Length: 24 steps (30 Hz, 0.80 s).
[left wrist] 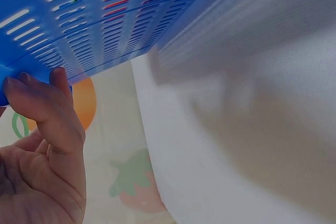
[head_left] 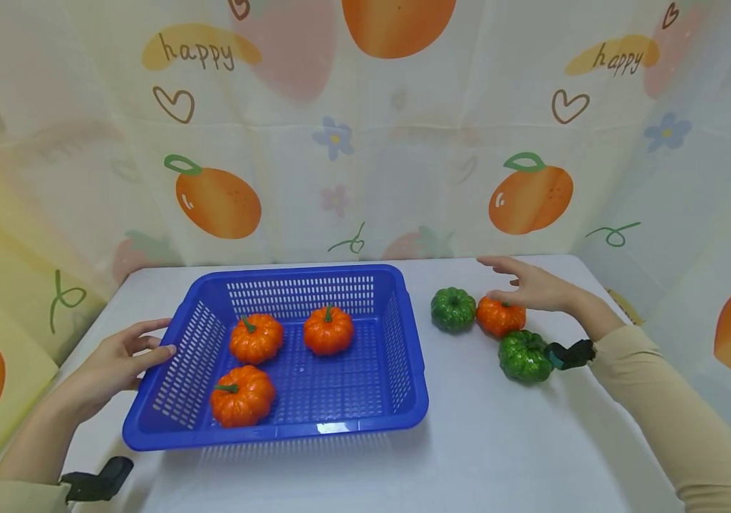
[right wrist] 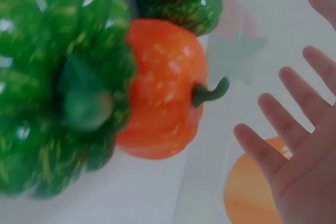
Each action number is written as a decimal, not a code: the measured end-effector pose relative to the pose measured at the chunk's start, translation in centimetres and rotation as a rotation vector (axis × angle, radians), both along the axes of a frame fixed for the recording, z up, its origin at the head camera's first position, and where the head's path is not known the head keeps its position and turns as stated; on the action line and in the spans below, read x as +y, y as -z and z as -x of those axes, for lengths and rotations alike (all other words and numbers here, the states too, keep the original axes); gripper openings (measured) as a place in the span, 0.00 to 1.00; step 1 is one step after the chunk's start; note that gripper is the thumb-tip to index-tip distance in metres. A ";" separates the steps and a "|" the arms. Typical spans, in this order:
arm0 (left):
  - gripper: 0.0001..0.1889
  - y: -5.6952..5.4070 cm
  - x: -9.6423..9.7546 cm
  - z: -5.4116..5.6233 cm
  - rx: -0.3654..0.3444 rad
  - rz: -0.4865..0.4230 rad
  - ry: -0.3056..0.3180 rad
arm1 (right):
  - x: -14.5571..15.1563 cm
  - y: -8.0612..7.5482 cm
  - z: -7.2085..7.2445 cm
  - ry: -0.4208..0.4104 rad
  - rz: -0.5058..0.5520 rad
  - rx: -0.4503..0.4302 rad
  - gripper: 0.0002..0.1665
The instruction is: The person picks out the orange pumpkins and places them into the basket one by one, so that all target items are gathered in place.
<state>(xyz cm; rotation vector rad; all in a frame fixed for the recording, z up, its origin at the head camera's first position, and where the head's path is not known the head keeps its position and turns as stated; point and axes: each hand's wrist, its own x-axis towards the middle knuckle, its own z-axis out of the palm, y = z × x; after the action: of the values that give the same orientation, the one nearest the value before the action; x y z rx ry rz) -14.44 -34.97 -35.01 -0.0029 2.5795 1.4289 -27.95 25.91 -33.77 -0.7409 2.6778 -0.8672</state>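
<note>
A blue plastic basket (head_left: 365,425) with slotted walls holds an orange pumpkin (head_left: 256,339) at back left, another orange pumpkin (head_left: 329,331) near the middle and a third orange pumpkin (head_left: 243,396) at front left. At the basket's left rim, my left hand (head_left: 112,363) holds the edge, thumb on top and bent fingers against the outside. My right hand (head_left: 535,286) hovers with spread fingers just above an orange pumpkin (right wrist: 165,90), apart from it in the right wrist view. Touching or close beside that pumpkin are a green pumpkin (head_left: 453,310) and a nearer green pumpkin (head_left: 525,356).
Everything stands on a white table (head_left: 500,442). Behind it hangs a pale curtain (head_left: 365,192) printed with oranges, hearts and flowers. Each wrist wears a black strap, the left strap (head_left: 97,481) near the table's front left.
</note>
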 end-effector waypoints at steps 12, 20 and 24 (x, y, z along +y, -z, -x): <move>0.36 0.0 0.0 0.0 0.003 -0.007 0.002 | 1.6 0.9 -0.6 0.010 -0.042 -0.060 0.43; 0.37 0.0 0.0 0.0 0.006 -0.004 0.002 | 2.4 2.0 -0.5 0.013 -0.058 -0.107 0.44; 0.37 0.0 0.0 0.0 0.001 -0.004 -0.002 | 2.8 2.5 -0.5 0.016 -0.071 -0.135 0.44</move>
<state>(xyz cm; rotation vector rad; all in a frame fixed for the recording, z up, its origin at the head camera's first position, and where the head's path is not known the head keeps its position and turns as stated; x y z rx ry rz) -14.40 -34.92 -35.00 -0.0039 2.5780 1.4351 -27.42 28.69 -36.25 -0.6231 2.5834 -0.7911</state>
